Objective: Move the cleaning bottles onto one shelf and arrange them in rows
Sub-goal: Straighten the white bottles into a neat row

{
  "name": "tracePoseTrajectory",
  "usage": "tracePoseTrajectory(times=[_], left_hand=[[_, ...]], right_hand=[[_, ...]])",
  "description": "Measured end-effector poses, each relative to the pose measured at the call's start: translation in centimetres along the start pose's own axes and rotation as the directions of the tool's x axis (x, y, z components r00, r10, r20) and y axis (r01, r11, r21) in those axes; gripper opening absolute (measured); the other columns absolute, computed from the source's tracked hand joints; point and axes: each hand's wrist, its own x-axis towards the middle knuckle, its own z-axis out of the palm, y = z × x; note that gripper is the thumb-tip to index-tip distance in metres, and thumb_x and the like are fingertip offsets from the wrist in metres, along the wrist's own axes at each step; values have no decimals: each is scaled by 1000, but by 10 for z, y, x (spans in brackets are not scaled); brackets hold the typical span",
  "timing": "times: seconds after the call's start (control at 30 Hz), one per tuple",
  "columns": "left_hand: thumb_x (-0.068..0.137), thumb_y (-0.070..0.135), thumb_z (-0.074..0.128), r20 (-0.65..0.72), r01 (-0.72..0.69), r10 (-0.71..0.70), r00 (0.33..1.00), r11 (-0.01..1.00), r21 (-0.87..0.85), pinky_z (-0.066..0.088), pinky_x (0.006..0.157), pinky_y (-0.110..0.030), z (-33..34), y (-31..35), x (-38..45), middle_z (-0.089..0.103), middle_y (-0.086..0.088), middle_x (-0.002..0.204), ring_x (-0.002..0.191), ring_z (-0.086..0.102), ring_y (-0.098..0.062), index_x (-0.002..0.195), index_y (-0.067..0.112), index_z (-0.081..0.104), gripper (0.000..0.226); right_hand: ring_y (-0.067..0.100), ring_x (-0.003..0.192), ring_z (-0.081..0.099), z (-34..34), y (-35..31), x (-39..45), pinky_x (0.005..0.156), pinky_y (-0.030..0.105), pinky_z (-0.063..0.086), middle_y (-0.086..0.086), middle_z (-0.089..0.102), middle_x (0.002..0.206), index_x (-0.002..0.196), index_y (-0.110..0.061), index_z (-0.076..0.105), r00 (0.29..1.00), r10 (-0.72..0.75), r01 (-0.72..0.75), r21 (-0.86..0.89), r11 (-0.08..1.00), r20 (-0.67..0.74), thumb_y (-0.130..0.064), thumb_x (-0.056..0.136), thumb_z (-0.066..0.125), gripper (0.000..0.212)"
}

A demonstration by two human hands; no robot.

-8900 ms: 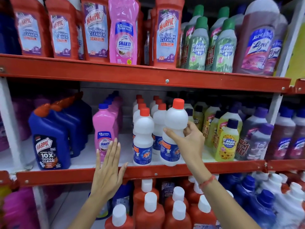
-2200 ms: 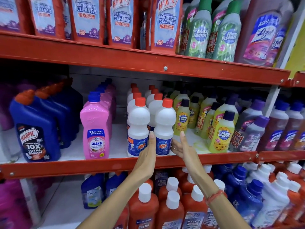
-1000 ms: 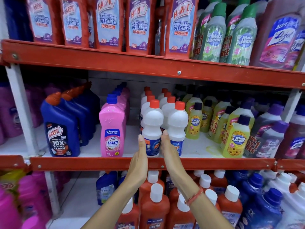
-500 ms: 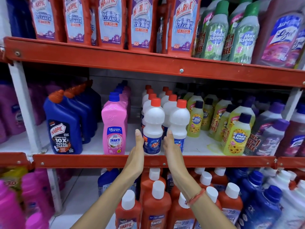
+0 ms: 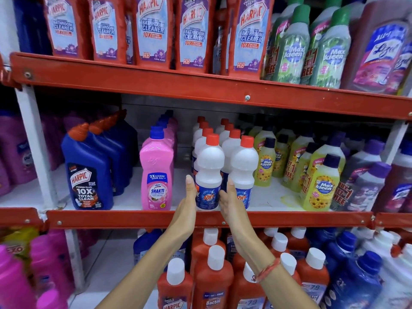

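Two rows of white bottles with red caps stand on the middle shelf (image 5: 111, 218). My left hand (image 5: 188, 204) lies flat against the left side of the front-left white bottle (image 5: 209, 166). My right hand (image 5: 229, 201) lies flat against that bottle's right side and partly covers the label of the front-right white bottle (image 5: 244, 166). Both hands have straight fingers and grip nothing. A row of pink bottles (image 5: 156, 170) stands to the left of the white rows.
Blue Harpic bottles (image 5: 85, 166) stand at the shelf's left, yellow Max Kleen bottles (image 5: 323, 181) at the right with a bare gap before them. The top shelf (image 5: 156, 83) carries red Harpic bottles. Orange bottles (image 5: 213, 277) fill the shelf below my arms.
The white bottle that my right hand held now stands at the front of the right row. My right hand moved from that bottle's right side to between the two front bottles.
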Motion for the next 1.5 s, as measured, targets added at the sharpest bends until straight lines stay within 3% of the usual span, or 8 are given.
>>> tracePoseTrajectory(times=[0.3,0.47,0.6,0.83,0.97,1.17,1.33,1.5], left_hand=[[101,50,28,-442,-296,277,853,955,25,42,99,-22,-21,-4,-20,70,14,115,114,61,-2,111,29,70,48],[105,31,29,-670,-335,299,679,939,79,41,76,0,-59,-1,-28,65,7,114,108,60,-9,111,24,63,36],[100,55,19,-605,-144,127,786,989,21,35,104,-14,-81,-9,-28,53,-2,143,129,48,-14,138,20,50,60],[66,92,13,-410,4,-14,912,1000,-25,38,114,-49,-96,-4,-33,62,1,129,125,55,-19,132,31,54,99],[70,89,12,-374,28,-26,927,1000,1,37,115,-47,-105,-2,-31,61,-6,137,126,56,-18,138,25,51,102],[53,103,13,-403,-12,12,915,1000,2,42,110,-42,-105,-1,-35,65,10,109,111,60,-12,129,29,59,116],[67,92,16,-398,3,-2,917,1000,2,45,100,-36,-100,3,-35,62,19,88,94,61,-5,84,49,55,61],[82,71,17,-442,-53,140,886,978,204,35,63,7,-95,9,-39,58,15,103,80,52,13,112,32,57,62]], right_hand=[[26,91,71,26,-6,-15,86,42,55,4,74,88,86,-11,71,948,-175,168,-49,985,-265,-42,100,43,44],[21,119,63,57,-12,-13,100,29,47,11,66,130,123,-6,64,996,-11,-5,179,984,90,-38,102,39,46],[20,140,43,82,-17,-11,115,31,29,10,43,153,145,-4,41,967,78,-107,110,988,243,-49,101,32,64],[2,95,55,100,-9,-8,96,25,37,-2,61,121,115,-22,66,979,28,-27,-8,1000,202,-61,96,33,55],[1,92,58,101,-7,-10,97,26,39,-10,61,100,75,-34,62,986,55,-46,-58,997,159,-63,95,33,46],[14,122,56,100,-9,-14,108,31,38,4,60,138,136,-13,56,984,58,-49,-58,997,166,-62,96,32,68],[13,130,54,98,-10,-13,102,23,39,5,56,143,141,-10,50,978,49,-39,-52,998,204,-60,96,33,69],[-7,95,61,89,-8,-10,85,17,50,-15,66,109,108,-33,64,969,-7,27,-78,997,246,-48,97,47,25]])
